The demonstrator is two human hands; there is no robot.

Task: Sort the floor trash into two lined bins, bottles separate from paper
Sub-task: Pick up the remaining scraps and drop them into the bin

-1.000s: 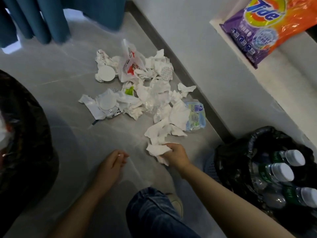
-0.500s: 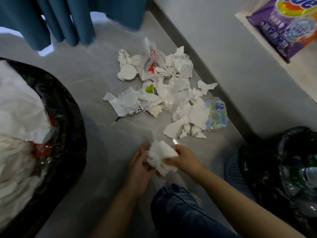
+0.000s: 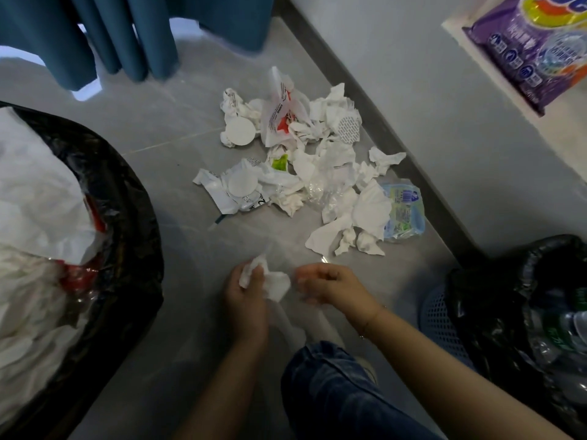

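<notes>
Crumpled white tissue wad (image 3: 265, 281), 1 item
Left hand (image 3: 244, 300) clutches it; right hand (image 3: 330, 285) just beside, fingers loosely curled, empty.

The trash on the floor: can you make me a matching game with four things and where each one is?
Things:
1. crumpled tissue
2. plastic bottles
3. detergent bag
4. blue-green wrapper

Places:
A. on the white ledge at the upper right
B. on the floor beside the wall, at the right edge of the paper pile
C. gripped in the left hand
D. inside the black-lined bin on the right

Pairs: 1-C, 2-D, 3-A, 4-B
</notes>
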